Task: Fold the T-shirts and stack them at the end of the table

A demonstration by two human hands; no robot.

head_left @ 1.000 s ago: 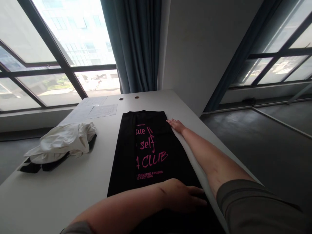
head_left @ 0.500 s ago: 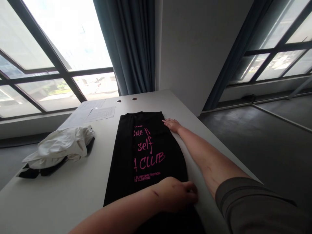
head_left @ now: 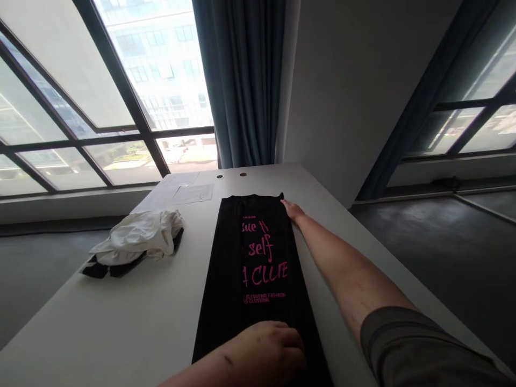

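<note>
A black T-shirt [head_left: 229, 269] with pink lettering lies on the table as a long folded strip. Its near end runs out of view at the bottom. At the far right corner, my right hand [head_left: 293, 210] is closed on the fabric, and a small tip of cloth pokes up there. My left hand [head_left: 268, 349] lies across the lower part of the shirt, below the print. Its fingers curl into the black cloth toward the right side; the fingertips are hidden.
A crumpled white and black garment [head_left: 139, 236] lies to the left on the white table [head_left: 161, 317]. Behind it are paper sheets [head_left: 193, 193] and two round cable holes. A blue curtain [head_left: 245, 80] and windows stand beyond the far edge.
My right hand has gone from lying flat beside the shirt to gripping its far right corner. The right edge is now folded inward, over the end of the lettering. My left hand moved inward with it.
</note>
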